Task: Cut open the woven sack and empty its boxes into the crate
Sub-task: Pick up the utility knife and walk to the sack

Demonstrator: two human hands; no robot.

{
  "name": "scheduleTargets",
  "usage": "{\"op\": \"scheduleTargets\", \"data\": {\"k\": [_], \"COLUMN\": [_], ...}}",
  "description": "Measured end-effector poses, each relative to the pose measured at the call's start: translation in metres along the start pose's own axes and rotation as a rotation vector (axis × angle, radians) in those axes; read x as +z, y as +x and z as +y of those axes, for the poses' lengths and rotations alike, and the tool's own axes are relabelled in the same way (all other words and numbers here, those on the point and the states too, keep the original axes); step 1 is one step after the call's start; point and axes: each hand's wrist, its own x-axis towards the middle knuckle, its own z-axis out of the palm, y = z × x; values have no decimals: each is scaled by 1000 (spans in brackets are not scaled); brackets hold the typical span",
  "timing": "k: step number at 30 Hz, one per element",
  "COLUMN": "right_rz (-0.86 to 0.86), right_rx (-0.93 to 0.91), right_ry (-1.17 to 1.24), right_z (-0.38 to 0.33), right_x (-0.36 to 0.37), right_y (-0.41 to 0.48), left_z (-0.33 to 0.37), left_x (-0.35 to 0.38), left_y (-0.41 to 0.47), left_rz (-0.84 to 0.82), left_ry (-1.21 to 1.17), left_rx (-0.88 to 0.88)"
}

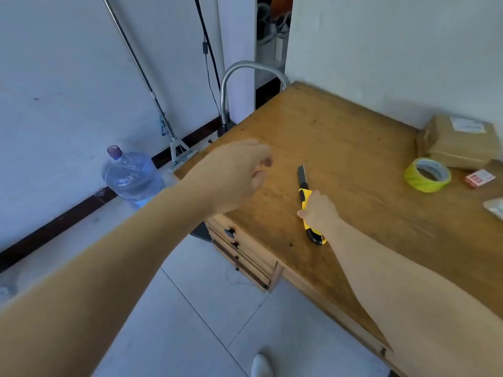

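Observation:
A yellow and black utility knife (302,183) lies on the wooden desk (340,148) with its dark blade extended toward the wall. My right hand (318,210) is closed around the middle of its handle. My left hand (236,175) hovers over the desk's left corner, fingers loosely curled with nothing in them. Neither the woven sack nor the crate is in view.
At the desk's right end sit a roll of yellow-green tape (427,174), a taped cardboard parcel (460,142) and a small red box (479,178). Drawers (245,251) hang under the desk's left side. On the floor stand a water jug (130,176) and a leaning mop (179,152).

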Motion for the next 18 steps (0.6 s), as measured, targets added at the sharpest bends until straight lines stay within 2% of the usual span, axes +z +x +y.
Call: {"op": "scheduleTargets", "data": {"k": [3,6,12,18], "right_rz": [-32,-18,45,95], "right_rx": [36,-14,-315,-617], "right_ry": [-8,72,220,181], "right_z": [-8,-31,-130,-245], "right_x": [-1,-7,-31,-12], "right_y": [-3,-15,-82,-214], "left_z": [-9,-19,-44,-78], "left_x": [1,-6,-45,-99], "left_y": [-4,-20,-101,-256], "left_rz": [-8,-9,108,276], "left_ry": [-10,0,-14,15], "left_rx": [-37,-71,-181,-367]}}
